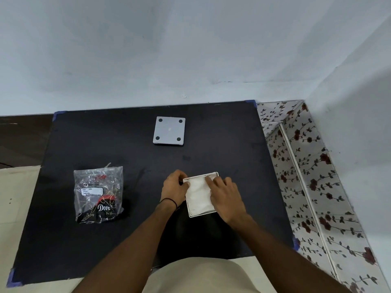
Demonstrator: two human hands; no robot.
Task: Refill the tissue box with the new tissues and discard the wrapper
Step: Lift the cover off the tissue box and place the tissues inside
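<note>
White tissues (198, 193) fill the open tissue box (202, 214), which sits on the black mat (105, 240) near the person, right of centre, directly between the two hands. The left hand (174, 188) is against the box's left side and far-left corner; the right hand (225, 195) lies over its right side, with fingers (209, 179) spread flat on the tissues near the far edge. Well to the left on the mat lies the clear plastic wrapper (98, 193), crumpled, printed with a white label and a dark patch reading "Dove". At the far side of the mat rests a grey square panel (169, 130) with four dark round pads at its corners, well apart from the box.

Much of the box's right wall is hidden under the right hand, and its left wall is partly covered by the left hand. The label's small print cannot be read.

Both hands are loosely open. The left one curls around the box's corner, steadying it. The right one presses down on the tissues with fingers extended, not gripping anything. A thin dark band (169, 201) circles the left wrist.
</note>
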